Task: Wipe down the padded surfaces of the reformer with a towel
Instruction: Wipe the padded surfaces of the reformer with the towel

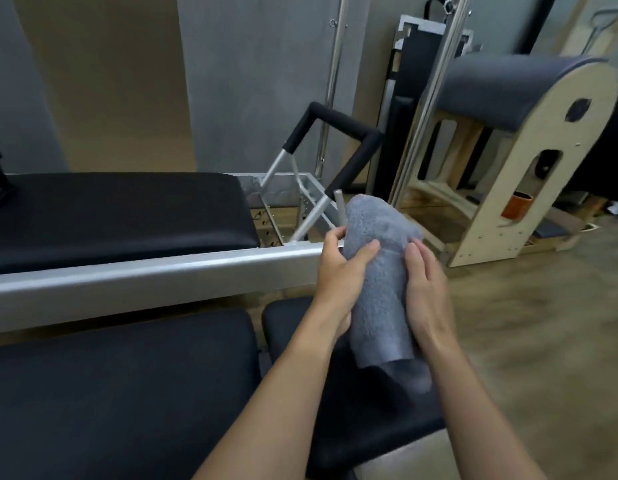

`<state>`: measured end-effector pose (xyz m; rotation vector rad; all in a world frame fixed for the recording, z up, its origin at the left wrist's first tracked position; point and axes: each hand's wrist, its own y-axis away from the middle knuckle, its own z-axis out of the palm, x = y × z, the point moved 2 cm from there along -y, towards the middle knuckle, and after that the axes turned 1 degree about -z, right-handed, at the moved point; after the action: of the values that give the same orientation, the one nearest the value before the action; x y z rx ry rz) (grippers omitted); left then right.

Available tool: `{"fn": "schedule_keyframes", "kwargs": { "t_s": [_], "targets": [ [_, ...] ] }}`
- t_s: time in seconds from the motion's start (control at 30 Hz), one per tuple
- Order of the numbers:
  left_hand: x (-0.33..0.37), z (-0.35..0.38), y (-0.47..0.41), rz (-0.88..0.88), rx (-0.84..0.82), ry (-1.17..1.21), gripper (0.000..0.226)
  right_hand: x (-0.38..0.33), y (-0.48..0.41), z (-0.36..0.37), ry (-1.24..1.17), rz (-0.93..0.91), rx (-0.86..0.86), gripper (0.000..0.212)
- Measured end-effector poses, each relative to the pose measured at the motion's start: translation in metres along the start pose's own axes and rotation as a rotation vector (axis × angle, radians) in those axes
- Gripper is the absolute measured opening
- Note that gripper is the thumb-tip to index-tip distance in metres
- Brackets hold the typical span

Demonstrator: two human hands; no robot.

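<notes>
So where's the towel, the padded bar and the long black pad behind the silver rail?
towel (379, 289): head view, middle of the grey roll.
padded bar (342, 123): head view, its black top stretch.
long black pad (120, 209): head view, centre of its flat top.

Grey towel (380, 271): fluffy, rolled into thick tube, upright-ish w/ top tilted away (lower end unrolled a bit), held up at right end of reformer rail (155, 275). Black carriage pad (120, 213): flat, smooth, just beyond rail. Nearer black pad (120, 393): flat, this side of rail.
</notes>
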<state>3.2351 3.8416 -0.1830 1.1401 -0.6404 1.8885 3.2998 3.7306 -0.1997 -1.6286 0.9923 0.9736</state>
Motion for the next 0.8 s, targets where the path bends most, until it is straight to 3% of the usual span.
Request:
{"fn": "schedule_keyframes", "kwargs": {
  "t_s": [0.07,0.1,0.17,0.2,0.27,0.33,0.47,0.67,0.8],
  "targets": [
    [-0.028,0.005,-0.008,-0.019,0.103,0.013,0.038,0.026,-0.018,-0.017,0.303,-0.125,-0.035,0.061],
    [-0.043,0.0,-0.011,-0.018,0.197,-0.168,0.04,0.042,-0.021,-0.019,0.468,-0.157,-0.113,0.058],
    [-0.078,-0.012,-0.011,-0.055,0.341,-0.947,0.049,0.081,-0.016,-0.012,0.788,-0.157,-0.357,0.051],
    [-0.095,-0.014,-0.009,-0.038,0.316,-1.301,0.053,0.1,-0.01,-0.009,0.9,-0.154,-0.461,0.051],
    [-0.125,-0.011,-0.011,0.073,0.135,-1.608,0.053,0.126,-0.006,-0.007,0.952,-0.162,-0.502,0.055],
    [-0.142,-0.005,-0.017,0.126,0.034,-1.71,0.052,0.136,-0.008,-0.006,0.93,-0.161,-0.456,0.059],
    [-0.151,-0.005,-0.028,0.146,0.083,-1.793,0.053,0.146,-0.01,0.003,1.01,-0.175,-0.433,0.06],
    [-0.122,-0.076,-0.05,0.01,0.181,-1.893,0.055,0.127,-0.013,0.088,0.965,-0.294,-0.609,0.056],
    [-0.104,-0.117,-0.051,-0.022,0.235,-1.839,0.054,0.114,-0.008,0.132,0.927,-0.371,-0.661,0.055]
  ]
}}
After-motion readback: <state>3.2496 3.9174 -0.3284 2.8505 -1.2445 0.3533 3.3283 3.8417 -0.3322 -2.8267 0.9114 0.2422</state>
